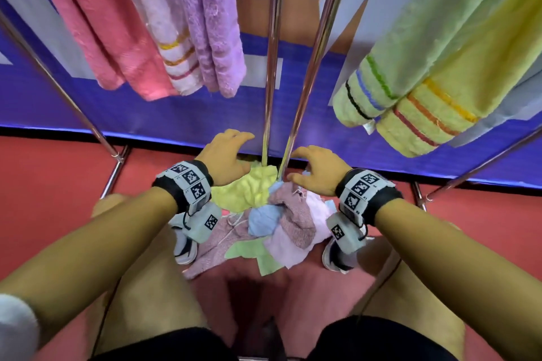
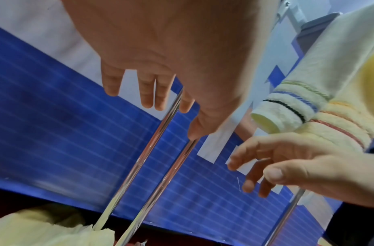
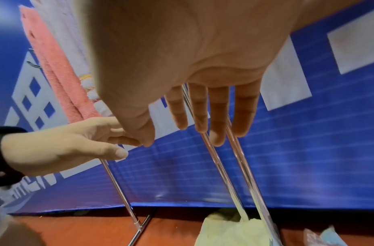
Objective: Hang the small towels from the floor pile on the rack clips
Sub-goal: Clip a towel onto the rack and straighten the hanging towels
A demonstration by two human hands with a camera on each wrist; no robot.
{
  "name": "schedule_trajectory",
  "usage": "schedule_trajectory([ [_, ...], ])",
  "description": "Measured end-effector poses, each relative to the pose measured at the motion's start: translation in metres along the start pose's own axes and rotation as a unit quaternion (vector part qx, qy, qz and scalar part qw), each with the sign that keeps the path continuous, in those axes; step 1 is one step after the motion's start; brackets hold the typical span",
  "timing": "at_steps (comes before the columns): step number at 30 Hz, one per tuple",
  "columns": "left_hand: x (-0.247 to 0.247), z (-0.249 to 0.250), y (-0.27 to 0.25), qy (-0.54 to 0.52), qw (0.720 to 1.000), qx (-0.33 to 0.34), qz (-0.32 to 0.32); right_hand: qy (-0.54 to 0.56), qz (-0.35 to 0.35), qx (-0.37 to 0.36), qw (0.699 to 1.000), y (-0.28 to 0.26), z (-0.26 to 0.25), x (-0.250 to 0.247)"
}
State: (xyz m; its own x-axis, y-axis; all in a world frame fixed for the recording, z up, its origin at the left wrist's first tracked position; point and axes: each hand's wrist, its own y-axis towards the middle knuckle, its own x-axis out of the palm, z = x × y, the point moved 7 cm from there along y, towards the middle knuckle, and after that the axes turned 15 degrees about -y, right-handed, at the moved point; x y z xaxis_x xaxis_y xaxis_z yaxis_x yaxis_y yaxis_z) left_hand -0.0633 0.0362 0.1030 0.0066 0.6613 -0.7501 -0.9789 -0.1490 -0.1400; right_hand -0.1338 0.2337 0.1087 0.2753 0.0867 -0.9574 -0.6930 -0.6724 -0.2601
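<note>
The floor pile of small towels (image 1: 278, 223) lies between my feet in yellow, blue, mauve, pink and green. A pale yellow towel (image 1: 249, 187) is its far part, against the rack's two steel poles (image 1: 271, 82). My left hand (image 1: 231, 155) hovers open over the yellow towel, fingers spread, holding nothing. My right hand (image 1: 308, 167) hovers open over the pile's right side, fingers loosely bent, also empty. The left wrist view shows spread fingers (image 2: 148, 94) above the yellow towel (image 2: 45, 229). In the right wrist view the fingers (image 3: 203, 114) hang straight. No rack clips are in view.
Large pink (image 1: 102, 32), lilac (image 1: 211, 23), green (image 1: 396, 61) and yellow (image 1: 440, 114) towels hang from the rack overhead. A blue banner (image 1: 176, 114) stands behind. Slanted rack legs (image 1: 96, 132) cross the red floor (image 1: 44, 184) on both sides. My shoes (image 1: 184, 246) flank the pile.
</note>
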Motion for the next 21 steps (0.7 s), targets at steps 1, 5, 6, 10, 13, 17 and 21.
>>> schedule_trajectory([
  [1, 0.002, -0.004, 0.004, -0.016, 1.000, 0.003, 0.007, 0.009, -0.003, -0.002, 1.000, 0.004, 0.001, 0.006],
  [5, 0.011, -0.024, 0.020, -0.069, 0.997, -0.001, 0.035, 0.053, -0.028, -0.001, 0.998, 0.019, 0.005, 0.040],
  [6, 0.014, -0.030, 0.023, -0.072, 0.997, -0.007, 0.037, 0.063, -0.037, -0.002, 0.997, 0.023, 0.004, 0.051],
  [10, 0.039, -0.055, 0.024, -0.095, 0.995, -0.028, 0.021, 0.064, -0.072, -0.003, 0.995, 0.039, -0.007, 0.099],
  [13, 0.059, -0.076, 0.023, -0.111, 0.992, -0.050, 0.009, 0.049, -0.085, 0.009, 0.995, 0.054, -0.008, 0.127],
  [17, 0.087, -0.098, 0.021, -0.101, 0.989, -0.099, -0.037, 0.050, -0.123, 0.062, 0.989, 0.072, 0.008, 0.164],
  [21, 0.116, -0.093, 0.027, -0.035, 0.990, -0.091, -0.100, 0.013, -0.170, 0.106, 0.980, 0.081, 0.035, 0.202],
])
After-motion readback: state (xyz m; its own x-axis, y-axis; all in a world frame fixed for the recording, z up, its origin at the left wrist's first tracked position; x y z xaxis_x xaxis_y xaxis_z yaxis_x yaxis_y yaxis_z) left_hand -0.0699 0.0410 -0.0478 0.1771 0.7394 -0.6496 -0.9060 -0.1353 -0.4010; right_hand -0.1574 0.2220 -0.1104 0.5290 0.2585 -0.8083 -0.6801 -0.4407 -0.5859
